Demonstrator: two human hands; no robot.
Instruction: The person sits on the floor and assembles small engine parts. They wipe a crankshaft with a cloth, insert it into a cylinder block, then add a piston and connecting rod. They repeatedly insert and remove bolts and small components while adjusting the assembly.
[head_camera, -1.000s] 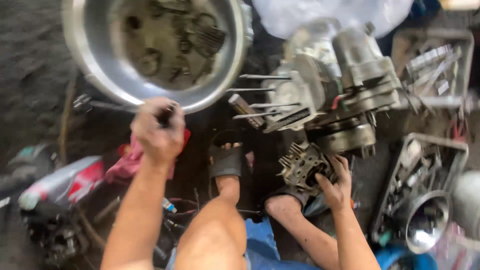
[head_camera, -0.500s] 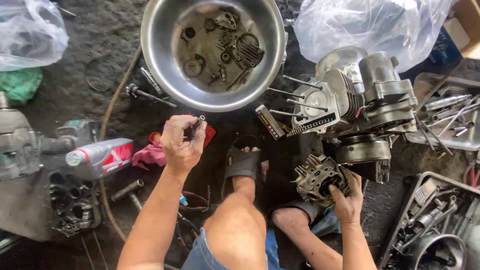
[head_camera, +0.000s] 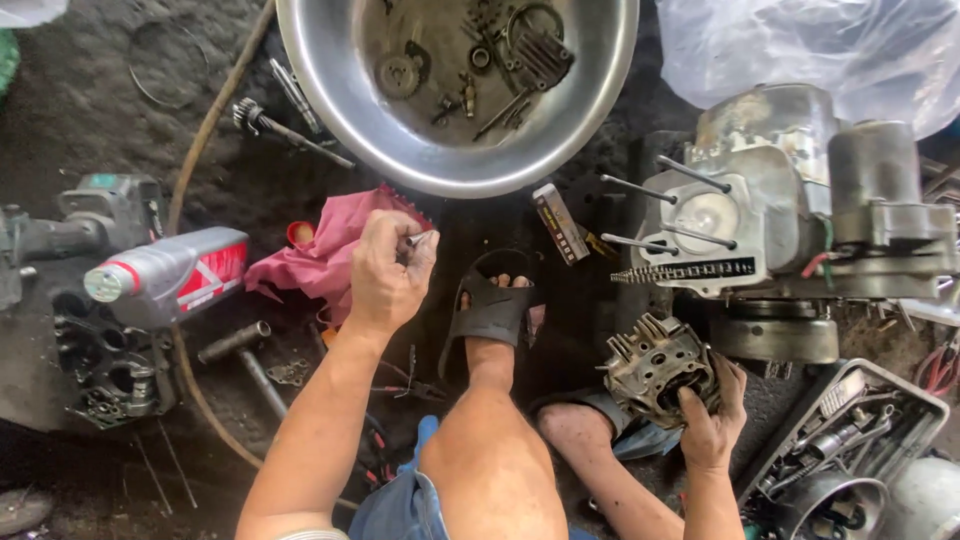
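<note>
At the centre of the frame a small metal part (head_camera: 416, 240) is pinched in the closed grip of the left hand (head_camera: 388, 272), while at the lower right a finned cylinder head (head_camera: 655, 365) is clasped by the right hand (head_camera: 712, 420) below the engine block (head_camera: 770, 215).

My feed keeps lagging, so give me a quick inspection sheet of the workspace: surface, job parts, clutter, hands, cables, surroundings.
Surface: dark, grimy floor.
Job's things: finned cylinder head by the right foot; small metal part, too small to identify.
Clutter: steel basin of small parts, pink rag, grey oil bottle, tool tray.
Grippers: left hand pinches the small metal part; right hand grips the cylinder head.
Cables: hose curving across the floor.
Surroundings: engine block with studs, clear plastic bag.
</note>
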